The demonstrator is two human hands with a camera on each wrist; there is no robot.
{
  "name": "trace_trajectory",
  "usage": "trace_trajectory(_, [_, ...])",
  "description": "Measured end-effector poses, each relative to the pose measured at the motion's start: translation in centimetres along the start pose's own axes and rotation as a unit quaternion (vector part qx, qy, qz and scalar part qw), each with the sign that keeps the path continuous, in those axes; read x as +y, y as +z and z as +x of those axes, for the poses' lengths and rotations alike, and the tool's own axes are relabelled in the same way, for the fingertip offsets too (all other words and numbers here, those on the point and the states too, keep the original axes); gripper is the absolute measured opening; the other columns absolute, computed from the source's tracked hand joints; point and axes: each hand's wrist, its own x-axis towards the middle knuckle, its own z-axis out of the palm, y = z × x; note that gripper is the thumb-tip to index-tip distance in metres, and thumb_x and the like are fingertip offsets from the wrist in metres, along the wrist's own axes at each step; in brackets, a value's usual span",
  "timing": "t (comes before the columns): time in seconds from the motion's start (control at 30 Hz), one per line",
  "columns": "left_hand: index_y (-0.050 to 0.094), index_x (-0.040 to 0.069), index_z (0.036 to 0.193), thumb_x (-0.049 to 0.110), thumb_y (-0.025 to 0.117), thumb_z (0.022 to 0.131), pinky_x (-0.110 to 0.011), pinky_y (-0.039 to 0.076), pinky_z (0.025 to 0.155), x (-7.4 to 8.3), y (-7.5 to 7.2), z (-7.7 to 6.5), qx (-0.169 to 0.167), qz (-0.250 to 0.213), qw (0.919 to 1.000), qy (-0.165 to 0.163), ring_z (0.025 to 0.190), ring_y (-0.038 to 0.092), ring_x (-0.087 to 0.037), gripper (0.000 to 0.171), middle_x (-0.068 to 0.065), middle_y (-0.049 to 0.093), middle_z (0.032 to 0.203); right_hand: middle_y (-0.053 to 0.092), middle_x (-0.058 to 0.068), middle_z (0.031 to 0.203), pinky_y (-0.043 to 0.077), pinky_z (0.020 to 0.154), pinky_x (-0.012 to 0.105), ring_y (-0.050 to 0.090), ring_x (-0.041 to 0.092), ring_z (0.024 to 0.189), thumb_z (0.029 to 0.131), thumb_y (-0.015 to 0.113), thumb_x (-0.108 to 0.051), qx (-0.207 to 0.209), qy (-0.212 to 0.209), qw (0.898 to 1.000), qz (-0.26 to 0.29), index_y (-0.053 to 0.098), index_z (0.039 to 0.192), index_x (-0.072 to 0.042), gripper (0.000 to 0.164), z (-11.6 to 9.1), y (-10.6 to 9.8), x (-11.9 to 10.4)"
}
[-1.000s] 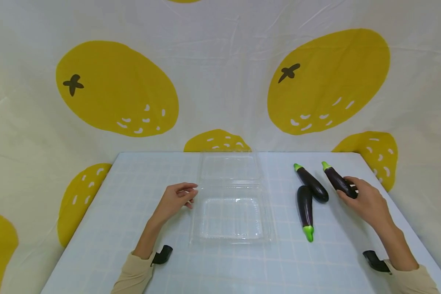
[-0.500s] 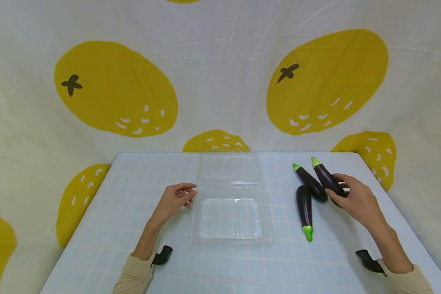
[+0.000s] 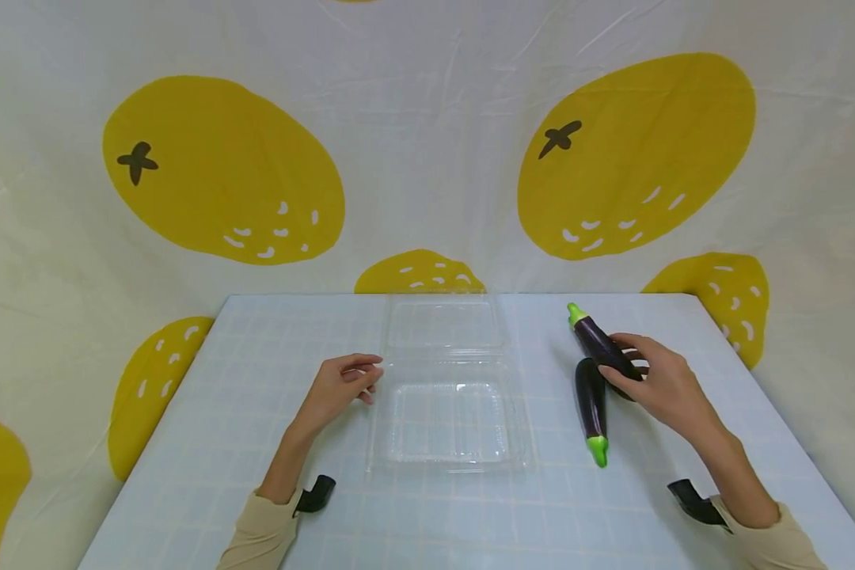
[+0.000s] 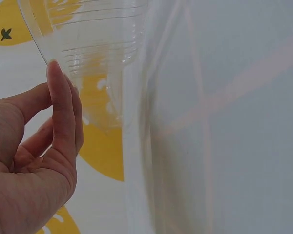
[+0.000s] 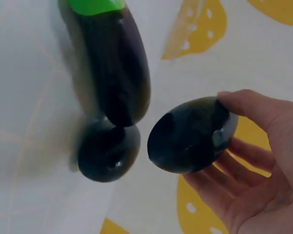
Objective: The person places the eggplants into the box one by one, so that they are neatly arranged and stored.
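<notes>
My right hand [image 3: 663, 380] holds a dark purple eggplant [image 3: 598, 344] with a bright green stem, thumb on one side and fingers on the other. In the right wrist view the held eggplant [image 5: 190, 136] is lifted clear of two others: one with its green cap toward the camera [image 5: 119, 68] and one showing its blunt end [image 5: 107, 153]. The head view shows one lying eggplant [image 3: 590, 400]; the other is mostly hidden under the held one. My left hand [image 3: 342, 386] is at the left edge of a clear plastic clamshell container [image 3: 449, 423], fingers loosely extended, fingertips by its rim.
The container's lid [image 3: 445, 324] lies folded back behind its base. A pale checked cloth covers the table [image 3: 427, 522]. Behind it hangs a white curtain [image 3: 427, 142] with large yellow fruit prints.
My right hand has moved left with the held eggplant, from the right of the lying pair to over the rear one. The left hand and container have stayed in place.
</notes>
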Motion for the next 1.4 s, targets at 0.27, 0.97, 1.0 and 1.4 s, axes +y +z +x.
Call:
trace_trajectory(0.27, [0.065,-0.008,0.128,0.015,0.074,0.097,-0.030,0.063,0.067,0.1,0.0,-0.2,-0.002,-0.005,1.0000,0.001,0.074,0.069,-0.026,0.040,-0.028,0.068,0.106,0.065,0.025,0.124,0.058,0.084,0.058,0.065,0.038,0.100,0.088,0.083,-0.013,-0.022,-0.016,0.999,0.019,0.059,0.136,0.003,0.056,0.5,1.1,-1.9])
trace_trajectory(0.97, [0.065,-0.008,0.129,0.014,0.074,0.097,-0.031,0.063,0.067,0.0,-0.1,-0.1,-0.008,-0.013,0.9999,0.004,0.079,0.069,-0.039,0.040,-0.031,0.066,0.107,0.068,0.011,0.127,0.061,0.080,0.043,0.067,0.025,0.099,0.087,0.085,-0.017,-0.063,-0.089,0.994,0.026,0.065,0.134,-0.007,0.052,1.5,3.7,-7.7])
trace_trajectory(1.0, [0.065,-0.008,0.129,0.015,0.074,0.097,-0.031,0.063,0.067,0.0,-0.1,-0.1,-0.009,-0.013,0.9999,0.003,0.079,0.069,-0.039,0.040,-0.031,0.066,0.107,0.068,0.012,0.128,0.061,0.080,0.044,0.067,0.025,0.099,0.087,0.085,-0.016,-0.065,-0.093,0.993,0.025,0.064,0.134,-0.007,0.052,1.6,3.8,-7.9])
trace_trajectory(1.4, [0.065,-0.009,0.129,0.014,0.074,0.097,-0.030,0.063,0.067,0.0,0.0,-0.1,-0.005,-0.012,0.9999,0.000,0.080,0.068,-0.041,0.040,-0.031,0.067,0.107,0.069,0.006,0.126,0.061,0.087,0.042,0.067,0.022,0.104,0.087,0.085,-0.016,-0.094,-0.152,0.983,0.043,0.065,0.134,-0.011,0.052,1.8,5.5,-10.9])
